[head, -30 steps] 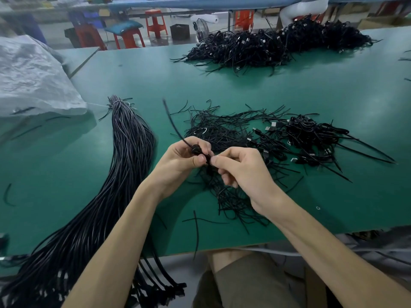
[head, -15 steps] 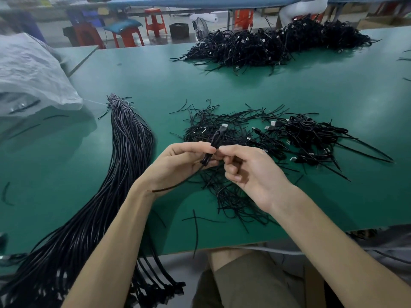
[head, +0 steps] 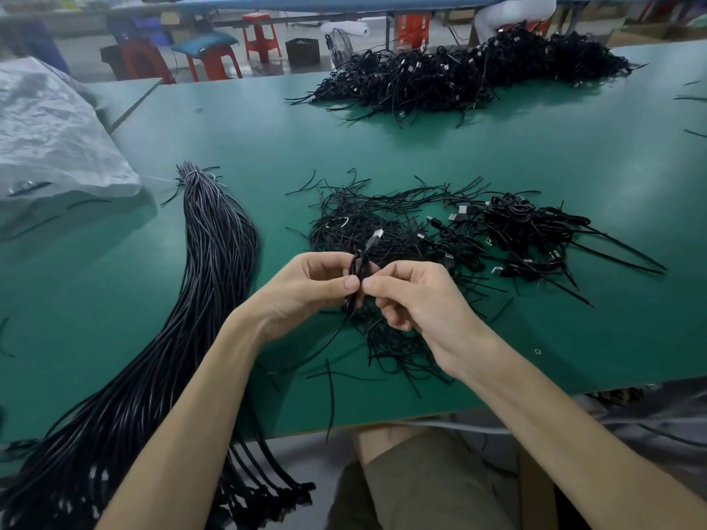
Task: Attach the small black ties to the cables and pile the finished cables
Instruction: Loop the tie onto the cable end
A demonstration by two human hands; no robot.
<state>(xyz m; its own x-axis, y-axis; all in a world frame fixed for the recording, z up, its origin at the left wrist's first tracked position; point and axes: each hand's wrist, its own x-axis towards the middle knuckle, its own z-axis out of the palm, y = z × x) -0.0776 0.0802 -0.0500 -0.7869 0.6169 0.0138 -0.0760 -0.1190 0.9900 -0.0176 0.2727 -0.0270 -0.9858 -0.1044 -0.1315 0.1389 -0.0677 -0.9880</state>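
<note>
Left hand [head: 302, 288]: fingers curled, pinching the folded cable [head: 359, 266] from its left side.
Right hand [head: 417, 296]: thumb and forefinger pinch the same cable; the tie cannot be made out.
Cable axis: points away from the person, plug [head: 377, 236] at the far end.
Tied pile [head: 516, 227]: probably the finished cables; lies to the right, nearer the right hand.

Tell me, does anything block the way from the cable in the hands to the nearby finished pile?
Nothing visible does. The left hand and right hand pinch the coiled cable above the loose ties; the finished pile lies to its right, only flat ties between.
</note>
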